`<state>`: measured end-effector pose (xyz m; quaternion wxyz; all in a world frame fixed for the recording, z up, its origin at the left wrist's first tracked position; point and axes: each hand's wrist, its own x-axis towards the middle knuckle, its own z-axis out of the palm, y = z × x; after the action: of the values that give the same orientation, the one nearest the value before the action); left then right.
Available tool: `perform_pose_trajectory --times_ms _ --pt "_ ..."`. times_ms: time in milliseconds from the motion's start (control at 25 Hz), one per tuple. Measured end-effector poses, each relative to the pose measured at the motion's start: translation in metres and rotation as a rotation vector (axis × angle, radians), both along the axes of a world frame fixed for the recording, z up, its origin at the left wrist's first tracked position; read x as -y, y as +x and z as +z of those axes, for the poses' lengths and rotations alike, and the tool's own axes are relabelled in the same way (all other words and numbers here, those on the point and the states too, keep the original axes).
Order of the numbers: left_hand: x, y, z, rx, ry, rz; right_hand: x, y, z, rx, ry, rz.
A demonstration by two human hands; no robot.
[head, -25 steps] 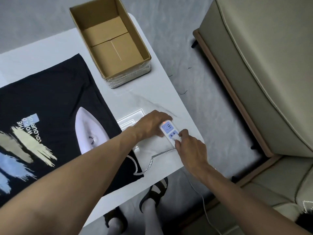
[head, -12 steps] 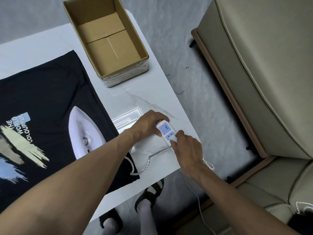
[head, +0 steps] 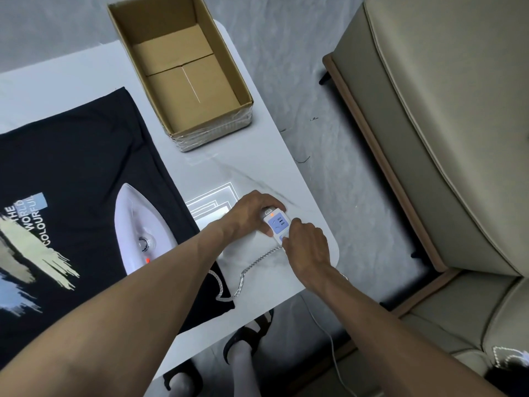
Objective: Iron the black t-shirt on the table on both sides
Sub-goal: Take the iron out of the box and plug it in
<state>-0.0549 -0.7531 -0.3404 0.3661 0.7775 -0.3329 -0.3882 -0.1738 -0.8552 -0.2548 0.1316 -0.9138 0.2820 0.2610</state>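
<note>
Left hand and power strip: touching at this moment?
Touching. In the head view the left hand grips the power strip, fingers curled over its far end, thumb against its side.

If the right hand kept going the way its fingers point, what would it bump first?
The power strip: the right hand seems to have its fingertips on the strip's near end. Just beyond, the left hand grips the far end.

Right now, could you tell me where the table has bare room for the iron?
Bare: the table between cardboard box, t-shirt and left hand; also beyond the t-shirt, left of the box. Crowded: the near corner, right hand, power strip, cord.
</note>
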Motion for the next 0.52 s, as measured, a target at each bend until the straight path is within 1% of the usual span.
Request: perform_pose_trajectory --times_ms 200,280,400,480,520 --pt "-0.003 -0.001 0.001 0.01 0.017 -0.031 -0.001 0.005 0.002 -0.001 0.014 -0.03" --pt "-0.004 -0.004 0.009 0.066 0.043 -0.049 -0.002 0.007 0.002 0.001 0.011 -0.048" --pt "-0.016 -0.007 0.022 0.144 0.171 -0.065 -0.004 0.007 0.006 -0.005 0.01 -0.038" --pt "-0.031 -0.004 0.038 0.105 0.285 -0.007 -0.002 0.007 0.008 -0.031 0.021 -0.025" --pt "-0.04 0.0 0.051 0.073 0.306 0.05 -0.003 0.008 0.011 -0.066 0.009 -0.007"
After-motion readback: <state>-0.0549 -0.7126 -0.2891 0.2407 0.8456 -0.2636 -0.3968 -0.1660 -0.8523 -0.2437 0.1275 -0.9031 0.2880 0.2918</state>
